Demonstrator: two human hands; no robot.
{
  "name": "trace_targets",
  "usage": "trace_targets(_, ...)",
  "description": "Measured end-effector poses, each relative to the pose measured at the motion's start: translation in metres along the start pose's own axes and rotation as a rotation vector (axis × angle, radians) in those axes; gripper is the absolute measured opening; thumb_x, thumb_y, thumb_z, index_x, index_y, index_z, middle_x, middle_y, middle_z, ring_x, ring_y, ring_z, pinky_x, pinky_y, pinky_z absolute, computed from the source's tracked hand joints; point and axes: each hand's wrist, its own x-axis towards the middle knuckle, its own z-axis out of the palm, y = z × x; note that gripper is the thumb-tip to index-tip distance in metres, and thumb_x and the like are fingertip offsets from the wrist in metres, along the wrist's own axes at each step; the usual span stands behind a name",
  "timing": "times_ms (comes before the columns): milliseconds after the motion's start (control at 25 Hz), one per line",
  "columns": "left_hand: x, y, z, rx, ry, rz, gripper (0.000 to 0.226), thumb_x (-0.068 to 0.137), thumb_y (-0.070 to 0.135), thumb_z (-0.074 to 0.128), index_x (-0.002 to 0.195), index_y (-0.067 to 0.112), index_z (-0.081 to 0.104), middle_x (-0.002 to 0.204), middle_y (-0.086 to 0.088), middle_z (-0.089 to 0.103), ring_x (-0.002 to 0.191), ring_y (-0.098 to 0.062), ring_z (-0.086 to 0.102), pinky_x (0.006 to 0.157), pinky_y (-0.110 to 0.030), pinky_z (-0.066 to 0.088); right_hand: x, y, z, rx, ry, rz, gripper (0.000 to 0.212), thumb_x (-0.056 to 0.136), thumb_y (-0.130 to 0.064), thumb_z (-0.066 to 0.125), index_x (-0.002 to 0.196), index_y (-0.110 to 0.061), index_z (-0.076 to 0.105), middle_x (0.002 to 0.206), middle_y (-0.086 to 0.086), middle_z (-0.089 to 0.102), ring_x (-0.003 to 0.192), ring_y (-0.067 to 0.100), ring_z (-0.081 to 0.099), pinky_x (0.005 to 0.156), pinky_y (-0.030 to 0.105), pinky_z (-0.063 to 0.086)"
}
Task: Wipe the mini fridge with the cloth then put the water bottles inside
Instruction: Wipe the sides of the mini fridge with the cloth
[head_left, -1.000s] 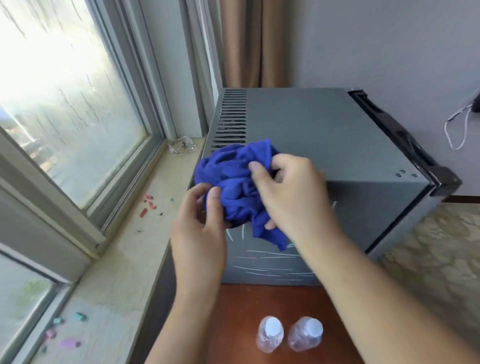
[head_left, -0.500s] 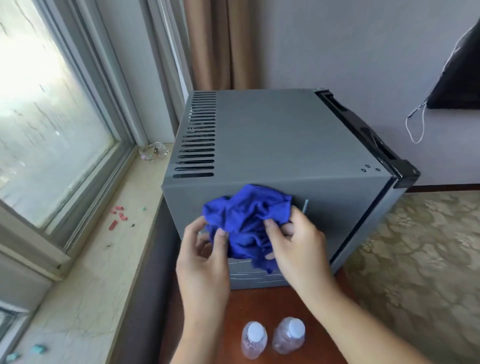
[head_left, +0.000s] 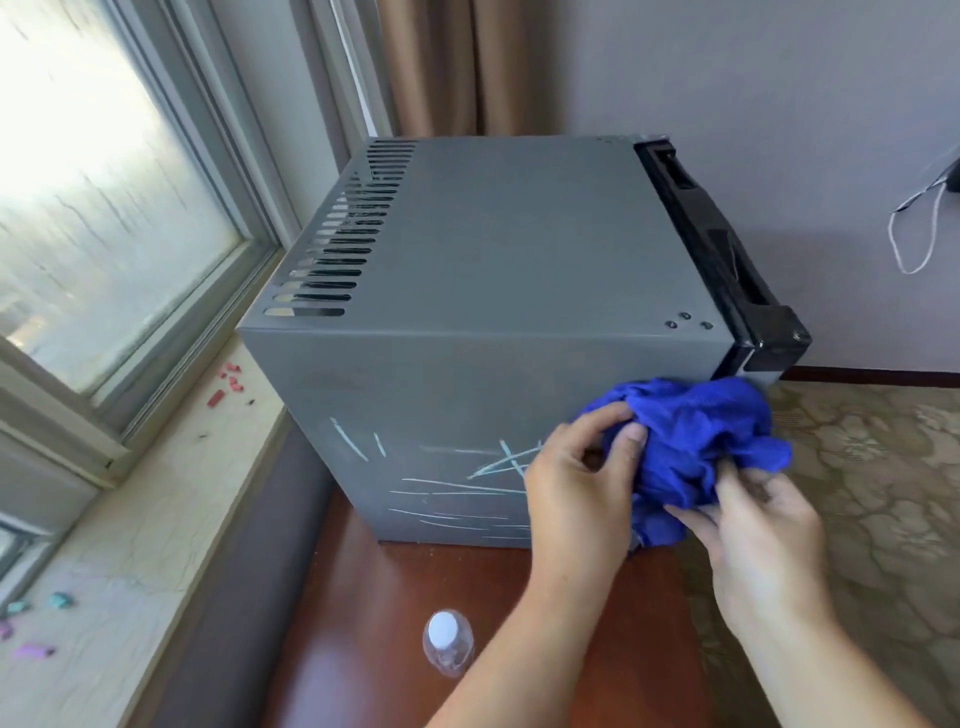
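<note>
Two hands, one cloth: both hands and the bunched cloth have travelled from the left-centre of the near side panel, where they were half a second ago, to its right edge by the door corner.
Mini fridge (head_left: 498, 244): grey box on the dark red table, vent slots along the top's left side, black door assembly on the right; door appears closed.
Near side panel: pale chalk-like strokes across the lower half, left and centre, plainly still there; upper band looks clean.
Table (head_left: 363, 623): reddish wood, fridge standing at its far end, window sill to the left.
Cloth (head_left: 691, 441): blue, crumpled into a ball, pressed at the fridge's lower right corner, partly hanging past the edge.
Right hand (head_left: 763, 551): fingers closed into the underside of the cloth, grasping it.
Left hand (head_left: 576, 488): thumb and fingers pinching the cloth's left fold, palm over the panel.
Water bottle (head_left: 448, 642): one clear bottle with white cap in view, upright on the table near the front edge; a second is not visible, probably behind the left forearm.
Meaning for task: the pass to the right has not cleared the marks, so wiping looks unfinished; loading the bottles has not begun.
</note>
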Motion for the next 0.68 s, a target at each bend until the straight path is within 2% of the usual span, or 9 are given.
trace_targets(40, -0.002, -0.003, 0.001, 0.035, 0.002, 0.012, 0.02, 0.092, 0.027, 0.075, 0.101, 0.046, 0.078, 0.088, 0.007, 0.075, 0.074, -0.002, 0.065, 0.082, -0.033, 0.059, 0.001, 0.005, -0.001, 0.032, -0.002, 0.016, 0.009, 0.101, -0.016, 0.059, 0.097, -0.009, 0.062, 0.1, 0.018, 0.07, 0.081, 0.029, 0.073, 0.059, 0.028, 0.062)
trace_targets(160, -0.008, -0.007, -0.01, 0.164, -0.016, 0.022, 0.024, 0.097, 0.025, 0.071, 0.116, 0.038, 0.076, 0.105, 0.008, 0.075, 0.09, 0.001, 0.07, 0.086, -0.014, 0.052, -0.002, 0.019, 0.004, 0.081, -0.013, 0.07, 0.014, 0.102, -0.014, 0.057, 0.088, -0.013, 0.06, 0.094, 0.014, 0.071, 0.077, 0.022, 0.076, 0.057, 0.027, 0.061)
trace_targets(240, -0.015, -0.007, -0.031, 0.211, -0.057, -0.005, 0.028, 0.101, 0.026, 0.066, 0.126, 0.036, 0.071, 0.116, 0.011, 0.073, 0.099, 0.006, 0.068, 0.089, -0.011, 0.05, -0.009, 0.028, 0.014, 0.083, -0.021, 0.099, 0.009, 0.1, -0.012, 0.06, 0.092, -0.012, 0.062, 0.097, 0.015, 0.072, 0.085, 0.024, 0.076, 0.065, 0.033, 0.062)
trace_targets(320, -0.02, -0.006, -0.055, 0.2, -0.073, -0.025, 0.034, 0.101, 0.029, 0.066, 0.134, 0.039, 0.065, 0.126, 0.018, 0.07, 0.109, 0.006, 0.065, 0.095, -0.012, 0.049, -0.02, 0.031, 0.03, 0.077, -0.042, 0.079, 0.005, 0.098, -0.01, 0.062, 0.095, -0.011, 0.065, 0.099, 0.016, 0.074, 0.09, 0.029, 0.075, 0.069, 0.036, 0.062)
trace_targets(440, -0.02, -0.004, -0.096, 0.113, -0.014, 0.0, 0.049, 0.095, 0.025, 0.073, 0.14, 0.036, 0.058, 0.134, 0.018, 0.068, 0.119, -0.003, 0.066, 0.098, -0.015, 0.05, -0.046, 0.029, 0.067, 0.078, -0.136, 0.035, 0.011, 0.096, -0.004, 0.063, 0.088, -0.011, 0.066, 0.076, 0.005, 0.075, 0.074, 0.023, 0.074, 0.058, 0.027, 0.059)
trace_targets(520, -0.015, -0.002, -0.128, 0.106, 0.097, 0.029, 0.05, 0.093, 0.027, 0.074, 0.138, 0.041, 0.057, 0.132, 0.014, 0.071, 0.12, -0.009, 0.068, 0.102, -0.027, 0.053, -0.069, 0.027, 0.099, 0.096, -0.258, 0.051, 0.007, 0.095, 0.0, 0.063, 0.093, -0.004, 0.067, 0.068, 0.003, 0.075, 0.064, 0.02, 0.075, 0.051, 0.028, 0.058)
trace_targets(600, -0.006, -0.002, -0.164, 0.083, 0.184, 0.036, 0.046, 0.095, 0.027, 0.071, 0.136, 0.042, 0.058, 0.129, 0.009, 0.074, 0.119, -0.013, 0.071, 0.104, -0.04, 0.056, -0.088, 0.032, 0.132, 0.095, -0.341, 0.094, 0.006, 0.093, 0.002, 0.065, 0.097, 0.002, 0.068, 0.071, 0.011, 0.076, 0.06, 0.022, 0.075, 0.049, 0.034, 0.059)
trace_targets(680, 0.005, -0.005, -0.201, 0.079, 0.264, 0.021, 0.041, 0.1, 0.021, 0.068, 0.137, 0.036, 0.059, 0.125, 0.007, 0.076, 0.116, -0.014, 0.073, 0.101, -0.043, 0.058, -0.104, 0.044, 0.166, 0.077, -0.431, 0.162, 0.008, 0.09, 0.002, 0.069, 0.097, 0.003, 0.07, 0.079, 0.022, 0.077, 0.062, 0.029, 0.076, 0.052, 0.044, 0.062)
